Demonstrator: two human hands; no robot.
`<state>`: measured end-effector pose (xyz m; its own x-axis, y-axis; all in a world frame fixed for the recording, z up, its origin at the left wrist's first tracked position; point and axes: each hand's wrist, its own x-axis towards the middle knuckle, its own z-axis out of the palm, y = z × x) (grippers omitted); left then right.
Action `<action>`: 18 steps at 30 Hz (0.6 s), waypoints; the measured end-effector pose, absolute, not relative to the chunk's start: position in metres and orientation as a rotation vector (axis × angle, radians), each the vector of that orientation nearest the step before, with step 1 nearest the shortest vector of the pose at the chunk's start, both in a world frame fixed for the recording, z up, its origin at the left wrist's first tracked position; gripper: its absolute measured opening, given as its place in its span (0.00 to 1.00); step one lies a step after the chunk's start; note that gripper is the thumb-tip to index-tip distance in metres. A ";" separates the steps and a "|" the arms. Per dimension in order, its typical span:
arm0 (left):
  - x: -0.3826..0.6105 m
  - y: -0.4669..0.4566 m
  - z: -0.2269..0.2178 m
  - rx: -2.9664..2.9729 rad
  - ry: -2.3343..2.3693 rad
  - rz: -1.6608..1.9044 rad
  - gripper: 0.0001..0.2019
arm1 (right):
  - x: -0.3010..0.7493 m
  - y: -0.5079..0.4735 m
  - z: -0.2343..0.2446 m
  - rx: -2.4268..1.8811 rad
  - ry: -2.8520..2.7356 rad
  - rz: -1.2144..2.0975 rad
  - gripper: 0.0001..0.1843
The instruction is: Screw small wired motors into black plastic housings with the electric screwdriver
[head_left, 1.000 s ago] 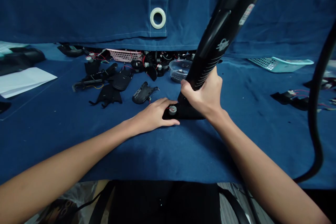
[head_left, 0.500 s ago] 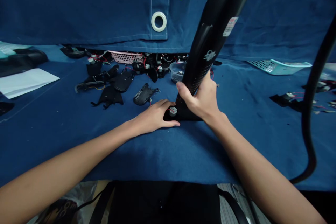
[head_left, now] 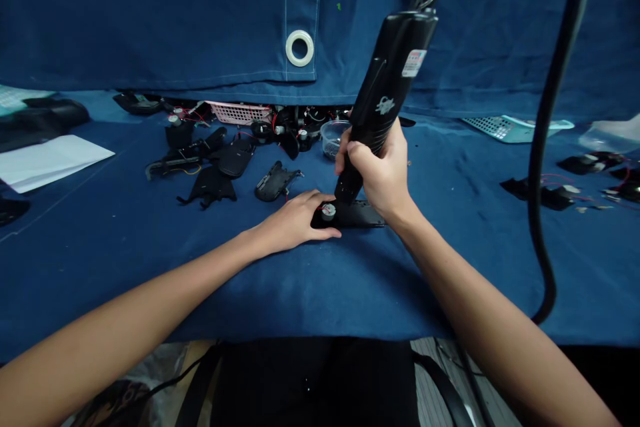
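My right hand (head_left: 381,177) is wrapped round the lower part of a black electric screwdriver (head_left: 387,90), which stands nearly upright and leans a little to the right. Its tip comes down on a flat black plastic part (head_left: 356,215) lying on the blue cloth. My left hand (head_left: 294,219) rests on the cloth and pinches the left end of that part, next to a small round silver motor (head_left: 328,211) mounted on it.
Several loose black parts (head_left: 215,167) with red wires lie behind my left hand, with a pink basket (head_left: 238,111) and a clear cup of screws (head_left: 331,137). A thick black cable (head_left: 543,147) hangs at right. White paper (head_left: 47,161) lies left; a teal tray (head_left: 515,127) right.
The screwdriver has swung from a strong rightward lean to more upright, and my right hand has come nearer along with it. My left hand has stayed on the part.
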<state>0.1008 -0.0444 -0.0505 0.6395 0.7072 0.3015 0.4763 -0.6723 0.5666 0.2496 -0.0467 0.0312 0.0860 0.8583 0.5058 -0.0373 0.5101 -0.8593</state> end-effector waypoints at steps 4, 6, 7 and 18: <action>0.101 -0.044 -0.049 2.405 0.935 0.686 0.26 | 0.243 -0.041 0.024 -0.819 -1.421 0.638 0.12; 0.101 -0.044 -0.048 2.400 0.937 0.664 0.27 | 0.239 -0.038 0.021 -0.793 -1.481 0.550 0.12; 0.101 -0.044 -0.048 2.401 0.937 0.656 0.27 | 0.237 -0.038 0.020 -0.789 -1.502 0.508 0.13; 0.100 -0.046 -0.048 2.415 0.997 0.604 0.29 | 0.237 -0.043 0.017 -0.790 -1.539 0.294 0.20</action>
<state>0.1003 -0.0458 -0.0484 0.6420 0.7346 0.2194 0.5347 -0.6341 0.5586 0.2374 -0.0427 0.0166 0.0568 0.6322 0.7728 0.3023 0.7268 -0.6168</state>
